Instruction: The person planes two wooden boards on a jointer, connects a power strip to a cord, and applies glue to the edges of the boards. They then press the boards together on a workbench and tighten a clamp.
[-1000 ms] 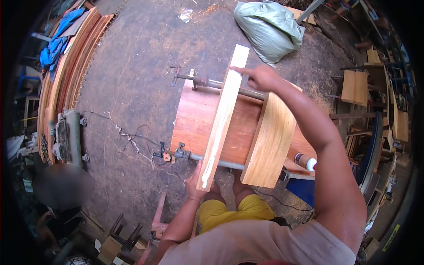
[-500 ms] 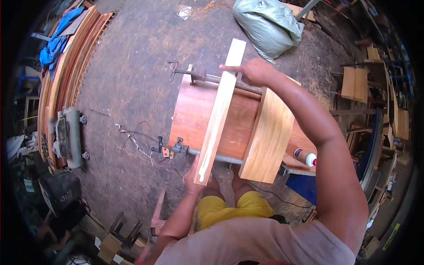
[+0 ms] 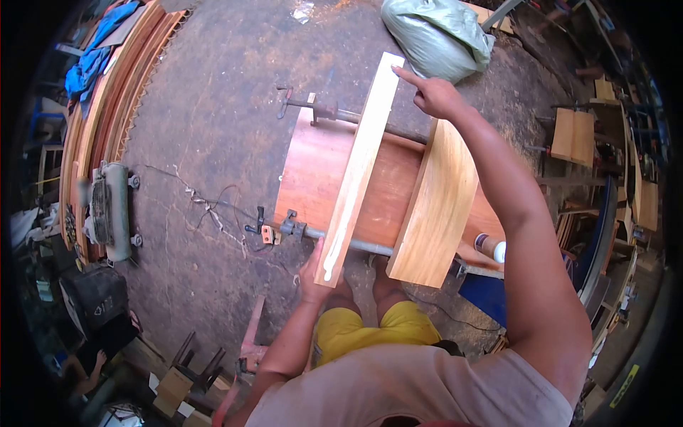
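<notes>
My left hand (image 3: 311,282) grips the near end of a long wooden board (image 3: 368,158), which is tilted up with its narrow edge facing me. A thick white line of glue (image 3: 346,217) runs along the near half of that edge; the far part looks pale and wet. My right hand (image 3: 437,95) has its index finger stretched onto the far end of the edge, the other fingers curled and holding nothing. Right of it stands a wider wooden board (image 3: 440,203). Two bar clamps, the far clamp (image 3: 326,112) and near clamp (image 3: 293,225), lie across a reddish wooden panel (image 3: 306,171).
A glue bottle (image 3: 489,247) lies on its side at the right end of the panel. Beyond is a filled pale green sack (image 3: 437,43). Stacked planks (image 3: 107,121) and a compressor-like tank (image 3: 117,213) are at left. Cables (image 3: 210,206) trail over the floor.
My right hand has slid along the board's edge to its far end. The pale wet film now reaches farther along. My left hand still holds the near end.
</notes>
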`<state>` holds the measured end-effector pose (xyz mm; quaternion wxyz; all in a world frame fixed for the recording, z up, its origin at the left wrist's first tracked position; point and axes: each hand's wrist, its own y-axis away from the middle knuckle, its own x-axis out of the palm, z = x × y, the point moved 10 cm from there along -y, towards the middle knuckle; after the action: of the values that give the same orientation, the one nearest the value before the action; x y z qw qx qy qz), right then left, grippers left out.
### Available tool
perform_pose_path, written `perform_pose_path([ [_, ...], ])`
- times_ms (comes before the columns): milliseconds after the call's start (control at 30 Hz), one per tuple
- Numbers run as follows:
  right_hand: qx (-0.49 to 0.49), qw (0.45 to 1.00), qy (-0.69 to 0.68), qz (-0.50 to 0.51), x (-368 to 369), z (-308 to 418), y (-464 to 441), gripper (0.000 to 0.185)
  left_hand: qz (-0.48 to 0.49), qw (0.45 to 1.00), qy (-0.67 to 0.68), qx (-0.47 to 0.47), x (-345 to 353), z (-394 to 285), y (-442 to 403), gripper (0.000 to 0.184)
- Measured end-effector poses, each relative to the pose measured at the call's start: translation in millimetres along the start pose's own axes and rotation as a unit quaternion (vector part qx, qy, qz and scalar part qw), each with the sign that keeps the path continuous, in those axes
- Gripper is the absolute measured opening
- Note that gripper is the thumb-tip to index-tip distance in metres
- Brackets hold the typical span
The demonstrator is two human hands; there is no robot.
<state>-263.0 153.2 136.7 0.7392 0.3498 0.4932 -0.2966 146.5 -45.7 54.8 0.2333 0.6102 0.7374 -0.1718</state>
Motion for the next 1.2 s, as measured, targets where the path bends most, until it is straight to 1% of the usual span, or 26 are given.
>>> perform_pose_path([
  [33,-0.001,1.000,-0.013,-0.008,2,-4,2,0.080,0.002,1.000,0.000,-0.001,0,1,1,0.083],
  [67,0.005,1.000,-0.003,0.015,16,-5,7,0.079,-0.001,1.000,-0.004,0.006,0,1,0,0.083],
  [100,0.006,1.000,-0.003,0.016,27,2,18,0.079,-0.003,1.000,-0.008,0.013,0,0,0,0.083],
  [167,-0.063,0.996,-0.055,0.035,48,33,48,0.077,-0.005,1.000,-0.003,0.017,1,-1,0,0.084],
  [200,-0.062,0.996,-0.056,0.035,50,38,58,0.077,-0.011,1.000,0.002,0.020,0,-3,-1,0.084],
  [267,-0.129,0.991,-0.001,0.032,52,57,73,0.074,0.001,1.000,-0.002,0.009,-1,-5,-1,0.084],
  [300,-0.129,0.991,-0.003,0.032,51,54,68,0.074,0.011,1.000,-0.006,-0.002,0,-5,-2,0.084],
  [367,-0.028,0.997,-0.065,-0.030,39,18,43,0.073,0.017,0.999,-0.028,0.008,2,-3,0,0.084],
  [400,-0.006,0.996,-0.069,-0.055,28,8,31,0.073,0.018,0.999,-0.047,0.017,4,-3,0,0.085],
  [433,-0.006,0.996,-0.072,-0.053,33,5,26,0.073,0.020,0.998,-0.049,0.014,5,1,3,0.085],
  [500,-0.048,0.992,-0.061,-0.103,28,8,25,0.073,0.002,1.000,-0.015,0.015,3,6,5,0.085],
  [533,-0.009,0.997,-0.049,-0.052,42,10,34,0.074,0.001,1.000,-0.015,0.015,3,4,3,0.085],
  [567,-0.010,0.997,-0.048,-0.052,45,18,50,0.074,-0.002,0.999,-0.041,0.036,2,-2,2,0.086],
  [633,-0.113,0.992,-0.010,-0.052,57,49,78,0.075,-0.004,0.996,-0.066,0.056,2,-6,1,0.086],
  [667,-0.164,0.982,-0.029,-0.091,54,55,86,0.075,-0.001,0.996,-0.071,0.046,3,-2,1,0.086],
  [700,-0.165,0.982,-0.030,-0.090,52,57,83,0.075,0.003,0.996,-0.077,0.034,5,2,4,0.086],
  [767,-0.079,0.987,-0.075,-0.115,36,44,63,0.076,0.009,0.998,-0.064,0.030,6,5,5,0.086],
  [800,-0.081,0.987,-0.077,-0.115,31,44,54,0.076,0.012,0.998,-0.051,0.027,6,6,5,0.086],
  [867,-0.042,0.996,-0.075,-0.030,41,37,34,0.078,0.016,0.997,-0.070,0.021,7,5,6,0.086],
  [900,-0.044,0.995,-0.078,-0.032,41,42,38,0.078,0.020,0.996,-0.085,0.017,7,6,5,0.086],
  [967,-0.095,0.993,-0.018,0.066,62,72,61,0.081,0.018,0.996,-0.091,0.018,4,0,1,0.085],
  [1000,-0.130,0.989,-0.021,0.061,72,87,76,0.081,0.020,0.995,-0.093,0.017,4,-3,1,0.085],
  [1100,-0.159,0.984,0.012,0.081,73,108,89,0.080,0.011,0.999,-0.049,-0.013,2,-1,2,0.087],
  [1133,-0.138,0.987,0.044,0.074,69,98,78,0.082,0.005,0.999,-0.051,-0.018,1,-1,2,0.087],
  [1167,-0.094,0.994,0.028,0.058,57,86,67,0.077,0.008,0.999,-0.052,-0.015,0,-3,1,0.087],
  [1200,-0.077,0.996,0.020,0.027,50,70,51,0.077,0.008,0.998,-0.055,-0.013,-1,-4,0,0.088],
])
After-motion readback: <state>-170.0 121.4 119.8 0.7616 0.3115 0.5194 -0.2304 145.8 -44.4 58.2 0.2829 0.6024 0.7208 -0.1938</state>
